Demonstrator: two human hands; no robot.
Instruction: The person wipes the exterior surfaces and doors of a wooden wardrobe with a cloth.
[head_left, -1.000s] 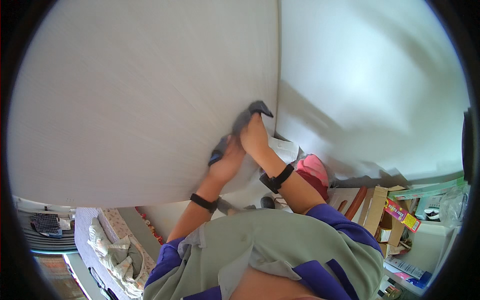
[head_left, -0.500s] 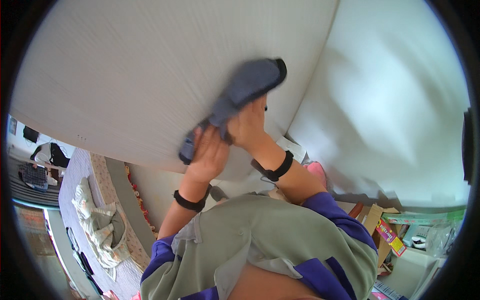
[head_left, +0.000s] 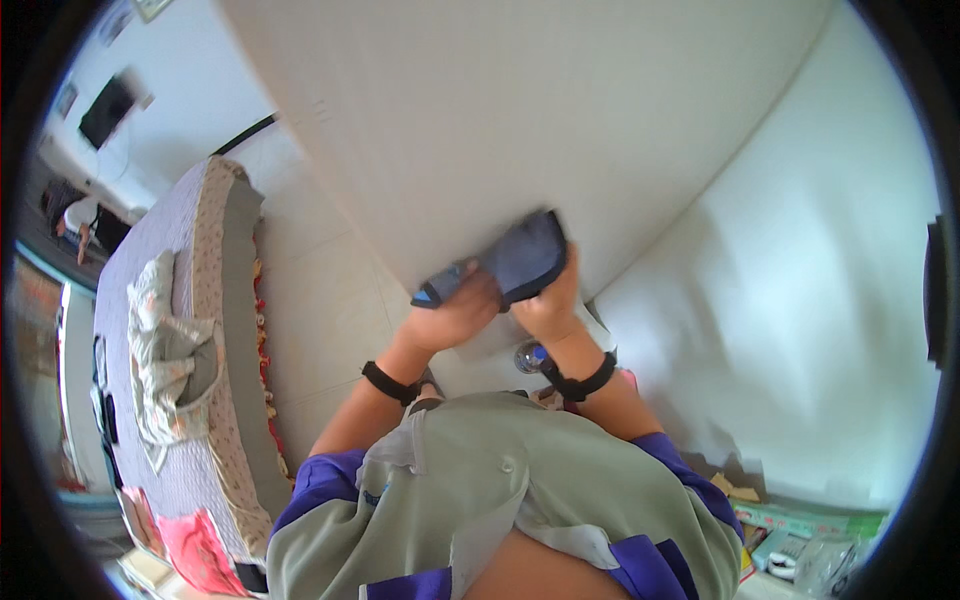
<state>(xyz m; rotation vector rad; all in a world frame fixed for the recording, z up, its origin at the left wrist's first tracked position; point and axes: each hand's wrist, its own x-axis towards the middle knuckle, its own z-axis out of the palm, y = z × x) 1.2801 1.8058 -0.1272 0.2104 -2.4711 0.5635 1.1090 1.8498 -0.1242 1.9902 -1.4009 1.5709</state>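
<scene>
Left hand (head_left: 462, 315) and right hand (head_left: 548, 308), both curled, are gripping the blue-grey fabric piece (head_left: 524, 258); probably light, soft, ends offering best hold.

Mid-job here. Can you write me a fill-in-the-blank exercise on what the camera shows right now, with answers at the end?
1. The left hand and the right hand both hold a fabric item coloured mostly ____.
2. The wristband nearest the left hand is coloured ____.
3. The bed stands toward the picture's ____ side.
4. The shirt has a grey-green body and ____ sleeves.

Missing words: grey-blue; black; left; purple.
</scene>
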